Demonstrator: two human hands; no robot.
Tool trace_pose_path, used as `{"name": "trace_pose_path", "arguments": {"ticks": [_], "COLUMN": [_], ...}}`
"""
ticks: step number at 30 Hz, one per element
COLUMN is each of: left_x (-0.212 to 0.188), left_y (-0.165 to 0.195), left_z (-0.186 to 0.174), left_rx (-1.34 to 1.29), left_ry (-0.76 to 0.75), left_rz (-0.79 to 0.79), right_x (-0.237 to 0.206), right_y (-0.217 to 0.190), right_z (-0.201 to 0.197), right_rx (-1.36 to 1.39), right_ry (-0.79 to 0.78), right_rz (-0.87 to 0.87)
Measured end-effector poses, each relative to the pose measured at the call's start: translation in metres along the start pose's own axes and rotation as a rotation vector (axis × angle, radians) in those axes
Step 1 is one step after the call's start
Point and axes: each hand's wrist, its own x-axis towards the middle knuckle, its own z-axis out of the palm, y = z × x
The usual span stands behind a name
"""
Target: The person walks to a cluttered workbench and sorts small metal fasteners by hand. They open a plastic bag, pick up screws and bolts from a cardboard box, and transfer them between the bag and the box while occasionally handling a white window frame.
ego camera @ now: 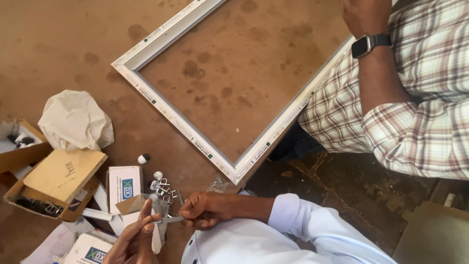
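Head camera, looking down at a stained brown worktable [73, 44]: a white aluminium window frame [195, 134], mitred at its corners and still wearing strips of protective film, lies flat with one corner jutting over the table edge towards the wearer. A co-worker in a plaid shirt [420, 117] stands at its far side, one watch-wearing hand [364, 14] near the rail. Left of the frame sit a crumpled cream plastic bag [73, 120], open brown cardboard boxes [53, 181] and small white cartons [124, 182], spread within reach as a parts supply. Beside them lies a loose heap of small bright metal clips [163, 188] and white plastic caps [143, 158]. At the bottom edge, the right hand [205, 209], in a white sleeve, pinches one end of a thin flat metal piece [171, 220]; the left hand [134, 239] steadies the other end with narrowed fingertips, just below the frame's corner.
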Motion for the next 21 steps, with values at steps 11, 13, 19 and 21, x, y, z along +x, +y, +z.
{"name": "trace_pose_path", "arguments": {"ticks": [11,13,19,21], "left_x": [-0.009,-0.011,-0.017,-0.02], "left_y": [-0.015,-0.015,-0.016,-0.018], "left_z": [-0.019,-0.013,-0.004,-0.008], "left_rx": [-0.082,-0.08,-0.226,-0.163], "left_ry": [-0.066,-0.104,-0.157,-0.169], "left_rz": [0.0,-0.016,-0.005,-0.025], "right_x": [0.012,0.016,0.027,0.023], "right_y": [-0.012,-0.01,0.002,0.004], "right_z": [0.035,0.033,0.012,0.008], "right_rx": [-0.923,-0.967,-0.485,-0.617], "right_ry": [0.145,0.147,-0.08,0.078], "right_rz": [-0.297,-0.322,-0.225,-0.151]}}
